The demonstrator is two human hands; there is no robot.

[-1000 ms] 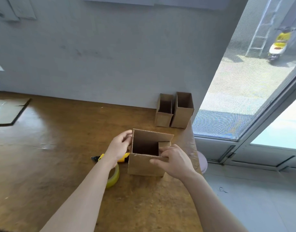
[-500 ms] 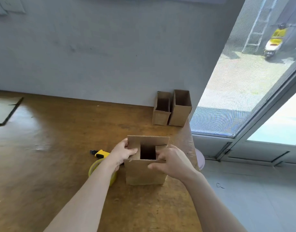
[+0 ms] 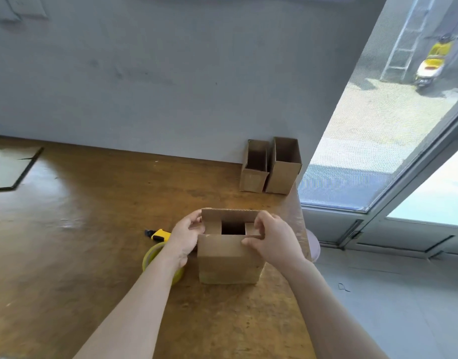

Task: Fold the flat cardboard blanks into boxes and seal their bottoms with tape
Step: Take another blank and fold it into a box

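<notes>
A brown cardboard box point(image 3: 226, 260) stands on the wooden table point(image 3: 80, 242) in front of me, its two small side flaps folded inward and a dark gap between them. My left hand point(image 3: 185, 235) grips the box's left top edge, fingers curled over the left flap. My right hand point(image 3: 272, 237) grips the right top edge, thumb on the near wall and fingers on the right flap. The far long flap stands up. A yellow tape roll point(image 3: 155, 257) lies left of the box, partly hidden by my left forearm.
A yellow utility knife point(image 3: 158, 234) lies just behind the tape roll. Two folded boxes point(image 3: 270, 165) stand against the grey wall at the back right. A flat sheet point(image 3: 7, 167) lies at the far left. The table's right edge runs close beside the box.
Both small side flaps have been folded inward over the opening. My hands moved up onto the box's top edges, and the box now stands squarer to me.
</notes>
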